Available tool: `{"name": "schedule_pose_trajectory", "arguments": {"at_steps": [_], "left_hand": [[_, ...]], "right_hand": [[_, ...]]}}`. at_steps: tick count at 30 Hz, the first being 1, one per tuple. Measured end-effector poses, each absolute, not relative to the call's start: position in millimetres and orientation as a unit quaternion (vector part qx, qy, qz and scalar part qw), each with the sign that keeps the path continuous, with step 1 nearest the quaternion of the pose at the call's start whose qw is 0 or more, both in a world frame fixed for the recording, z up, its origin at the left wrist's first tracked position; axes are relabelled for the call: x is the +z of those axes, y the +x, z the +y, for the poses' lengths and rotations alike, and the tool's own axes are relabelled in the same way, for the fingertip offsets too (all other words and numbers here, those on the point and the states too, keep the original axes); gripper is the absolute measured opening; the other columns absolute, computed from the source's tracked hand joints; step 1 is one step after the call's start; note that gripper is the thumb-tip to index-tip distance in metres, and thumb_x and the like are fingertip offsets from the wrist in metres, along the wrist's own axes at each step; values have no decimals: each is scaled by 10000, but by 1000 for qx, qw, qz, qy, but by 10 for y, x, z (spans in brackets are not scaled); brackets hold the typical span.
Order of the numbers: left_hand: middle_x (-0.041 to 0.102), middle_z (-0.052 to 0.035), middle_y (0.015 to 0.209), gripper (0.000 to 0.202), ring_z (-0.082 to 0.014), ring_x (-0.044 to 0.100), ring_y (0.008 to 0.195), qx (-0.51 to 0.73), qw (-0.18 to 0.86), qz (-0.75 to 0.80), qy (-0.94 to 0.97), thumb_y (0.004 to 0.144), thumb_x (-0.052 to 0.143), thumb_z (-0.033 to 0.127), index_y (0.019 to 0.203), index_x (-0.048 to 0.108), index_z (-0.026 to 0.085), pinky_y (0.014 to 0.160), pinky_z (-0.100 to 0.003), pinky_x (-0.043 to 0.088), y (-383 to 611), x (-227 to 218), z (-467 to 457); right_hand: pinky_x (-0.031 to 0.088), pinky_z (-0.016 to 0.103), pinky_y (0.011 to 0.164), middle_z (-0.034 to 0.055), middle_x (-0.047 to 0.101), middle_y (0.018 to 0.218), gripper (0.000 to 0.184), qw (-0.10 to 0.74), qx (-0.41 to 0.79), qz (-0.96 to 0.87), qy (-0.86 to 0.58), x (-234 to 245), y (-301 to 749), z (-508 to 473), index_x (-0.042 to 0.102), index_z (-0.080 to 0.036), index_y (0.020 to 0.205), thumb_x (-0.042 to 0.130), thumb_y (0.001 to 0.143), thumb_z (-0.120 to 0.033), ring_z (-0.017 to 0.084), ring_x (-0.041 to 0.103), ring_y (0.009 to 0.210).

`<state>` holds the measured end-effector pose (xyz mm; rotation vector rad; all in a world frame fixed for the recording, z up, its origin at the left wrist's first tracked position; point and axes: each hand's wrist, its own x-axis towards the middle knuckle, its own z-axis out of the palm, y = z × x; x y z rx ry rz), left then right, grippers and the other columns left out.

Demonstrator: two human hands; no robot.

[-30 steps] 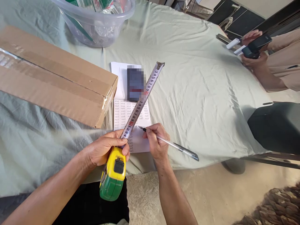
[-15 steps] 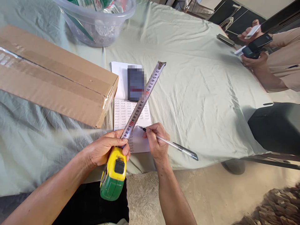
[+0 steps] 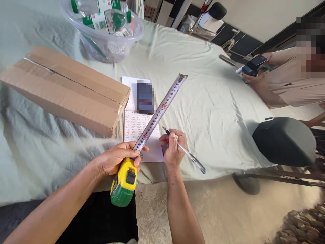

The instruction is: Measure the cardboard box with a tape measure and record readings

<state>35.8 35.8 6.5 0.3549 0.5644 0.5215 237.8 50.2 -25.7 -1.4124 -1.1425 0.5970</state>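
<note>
My left hand [image 3: 119, 158] is closed round a yellow and green tape measure [image 3: 124, 183], thumb pressed on the blade near its mouth. The pulled-out blade slants up and right across an open notebook [image 3: 152, 149] written with rows of figures. In my right hand [image 3: 174, 149] a clear-barrelled pen [image 3: 191, 157] is pinched, its tip raised at the page's right edge and pointing up-left. A dark phone [image 3: 145, 98], partly blurred, lies on the upper page. Part of the writing is hidden under the blade and my left fingers.
A taped cardboard box [image 3: 73, 91] lies left of the notebook. Behind it stands a clear plastic basin [image 3: 109, 51] with bottles. At the right, a person's hands [image 3: 254, 78] hold a dark device, and a dark stool seat [image 3: 284, 140] stands by the cloth-covered table [image 3: 210, 101].
My right hand has lifted the pen from the writing and shifted it to the right. The tape's end has swung slightly right. The view has tilted up, and the other person's hands have moved.
</note>
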Motion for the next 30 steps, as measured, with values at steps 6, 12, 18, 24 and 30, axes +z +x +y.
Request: {"name": "schedule_pose_trajectory", "arguments": {"at_steps": [6, 12, 18, 24, 30], "left_hand": [[575, -8, 560, 193, -143, 561, 531, 247, 916, 226, 221, 815, 644, 245, 969, 661, 129, 570, -276, 440, 178, 264, 65], [584, -6, 573, 205, -140, 568, 560, 283, 875, 311, 241, 834, 637, 269, 998, 650, 147, 567, -251, 425, -355, 316, -300], [582, -9, 585, 204, -153, 580, 611, 360, 817, 392, 224, 862, 613, 278, 1019, 636, 149, 599, -260, 419, -833, 358, -608], [569, -5, 572, 208, -155, 567, 596, 422, 763, 452, 188, 840, 624, 280, 1000, 639, 147, 606, -263, 396, -1006, 446, -737], [577, -8, 579, 206, -155, 561, 599, 428, 751, 469, 183, 837, 620, 290, 990, 638, 154, 633, -272, 398, -976, 419, -769]], "right_hand": [[431, 261, 543, -2, 672, 642, 343, 575, 223, -505, -603, -181, 2389, 447, 537, -176, 944, 397, 950, -489, 108, 534, 464], [522, 418, 806, 134, 699, 1120, 592, 401, 272, -660, -575, 127, 2359, 477, 459, -215, 1313, 613, 833, -527, 256, 679, 970], [419, 560, 1014, 205, 301, 1535, 1227, 331, 322, -766, -447, 181, 1766, 817, -35, -288, 1519, 771, 641, -584, 355, 311, 1413], [312, 597, 1085, 181, 191, 1579, 1266, 404, 336, -784, -331, 89, 1309, 1077, -190, -344, 1478, 760, 670, -560, 321, 219, 1454], [359, 558, 1079, 153, 206, 1576, 1232, 454, 371, -751, -303, -78, 1228, 1047, -127, -345, 1494, 791, 682, -477, 305, 231, 1452]]}}
